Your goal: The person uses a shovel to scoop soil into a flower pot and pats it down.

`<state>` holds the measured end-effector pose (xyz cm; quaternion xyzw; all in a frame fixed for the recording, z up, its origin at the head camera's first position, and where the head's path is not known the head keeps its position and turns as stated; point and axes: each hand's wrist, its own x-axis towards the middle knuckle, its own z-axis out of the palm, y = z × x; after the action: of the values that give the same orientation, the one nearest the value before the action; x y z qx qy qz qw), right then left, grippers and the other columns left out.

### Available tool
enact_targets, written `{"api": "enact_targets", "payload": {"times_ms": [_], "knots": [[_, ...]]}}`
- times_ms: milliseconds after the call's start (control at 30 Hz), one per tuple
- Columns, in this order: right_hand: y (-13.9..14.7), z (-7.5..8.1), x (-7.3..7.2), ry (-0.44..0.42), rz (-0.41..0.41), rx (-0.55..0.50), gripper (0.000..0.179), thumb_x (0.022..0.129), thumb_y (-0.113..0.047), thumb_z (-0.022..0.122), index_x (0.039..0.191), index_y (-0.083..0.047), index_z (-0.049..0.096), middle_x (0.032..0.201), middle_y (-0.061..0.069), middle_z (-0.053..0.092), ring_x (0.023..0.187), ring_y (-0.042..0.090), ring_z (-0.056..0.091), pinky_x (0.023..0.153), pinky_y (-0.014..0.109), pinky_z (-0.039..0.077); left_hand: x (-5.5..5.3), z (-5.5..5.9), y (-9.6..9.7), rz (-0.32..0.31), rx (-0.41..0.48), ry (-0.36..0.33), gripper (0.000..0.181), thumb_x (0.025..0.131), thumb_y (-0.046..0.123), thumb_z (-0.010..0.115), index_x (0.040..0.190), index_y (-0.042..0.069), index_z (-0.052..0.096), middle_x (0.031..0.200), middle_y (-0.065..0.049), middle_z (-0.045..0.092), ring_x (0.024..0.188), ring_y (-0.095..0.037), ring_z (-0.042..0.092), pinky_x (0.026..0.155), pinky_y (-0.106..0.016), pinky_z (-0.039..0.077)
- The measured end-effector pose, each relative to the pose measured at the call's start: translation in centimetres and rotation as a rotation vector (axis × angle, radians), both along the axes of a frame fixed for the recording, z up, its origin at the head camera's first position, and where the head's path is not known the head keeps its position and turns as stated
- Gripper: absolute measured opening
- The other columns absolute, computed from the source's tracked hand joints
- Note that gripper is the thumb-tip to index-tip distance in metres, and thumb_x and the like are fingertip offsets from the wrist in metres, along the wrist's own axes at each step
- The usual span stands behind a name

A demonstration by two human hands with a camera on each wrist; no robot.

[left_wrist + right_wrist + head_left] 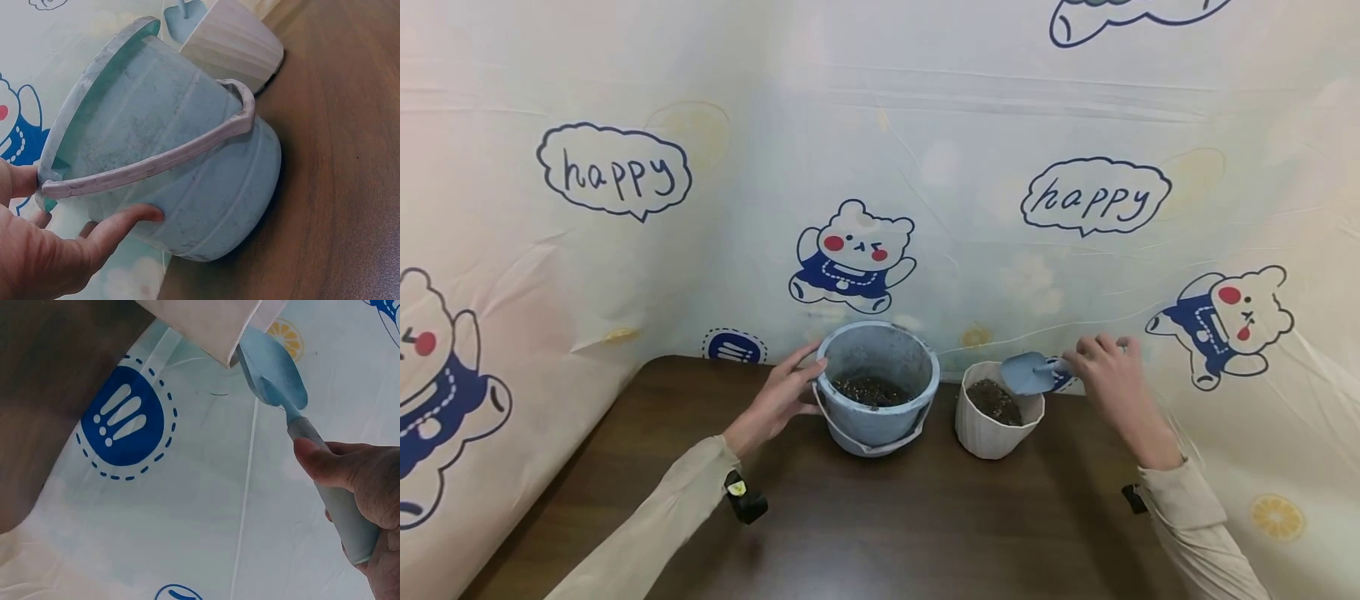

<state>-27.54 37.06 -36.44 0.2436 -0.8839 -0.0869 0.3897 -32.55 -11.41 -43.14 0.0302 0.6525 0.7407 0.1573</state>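
Observation:
A light blue bucket (880,429) with soil (871,392) in it stands upright on the table, its pale handle (150,164) hanging down the near side. My left hand (778,398) holds the bucket at its left side, fingers at the rim and thumb against the outer wall. To the right stands a white ribbed plant pot (988,437), also holding soil (994,402). My right hand (1105,371) grips the grey handle of a small blue trowel (1028,373). The trowel's blade overlaps the pot's right rim, tilted over the opening.
Both containers sit near the back edge of the dark wooden table (880,525). Behind them hangs a pale printed cloth (970,117) with cartoon bears and lettering, which also encloses both sides.

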Motion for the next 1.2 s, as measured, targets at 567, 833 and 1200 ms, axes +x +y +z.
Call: {"api": "enact_targets", "payload": {"times_ms": [567, 833, 1200], "knots": [[-2.4, 0.5, 0.2, 0.106, 0.0, -0.012, 0.011, 0.087, -0.005, 0.076, 0.094, 0.001, 0.07, 0.087, 0.022, 0.064, 0.081, 0.042, 0.055, 0.067, 0.058, 0.039, 0.0, -0.1, -0.2, 0.008, -0.018, 0.003, 0.061, 0.111, 0.028, 0.052, 0.167, 0.022, 0.029, 0.167, -0.022, 0.025, 0.148, -0.047, 0.038, 0.102, -0.066, 0.052], [-6.0, 0.9, -0.4, 0.193, 0.047, -0.06, 0.02, 0.087, -0.016, 0.078, 0.092, 0.001, 0.069, 0.086, 0.019, 0.062, 0.078, 0.041, 0.054, 0.067, 0.056, 0.04, 0.0, -0.2, -0.2, 0.017, -0.023, 0.009, 0.061, 0.111, 0.03, 0.053, 0.167, 0.022, 0.029, 0.166, -0.022, 0.027, 0.147, -0.046, 0.04, 0.101, -0.064, 0.054], [-11.1, 1.0, -1.0, 0.158, 0.123, -0.06, 0.017, 0.085, -0.01, 0.085, 0.094, -0.001, 0.074, 0.088, 0.015, 0.066, 0.078, 0.036, 0.053, 0.07, 0.054, 0.044, 0.1, 0.1, 0.1, 0.022, -0.037, 0.01, 0.062, 0.109, 0.027, 0.055, 0.166, 0.02, 0.031, 0.166, -0.022, 0.028, 0.146, -0.047, 0.041, 0.101, -0.068, 0.052]]}}
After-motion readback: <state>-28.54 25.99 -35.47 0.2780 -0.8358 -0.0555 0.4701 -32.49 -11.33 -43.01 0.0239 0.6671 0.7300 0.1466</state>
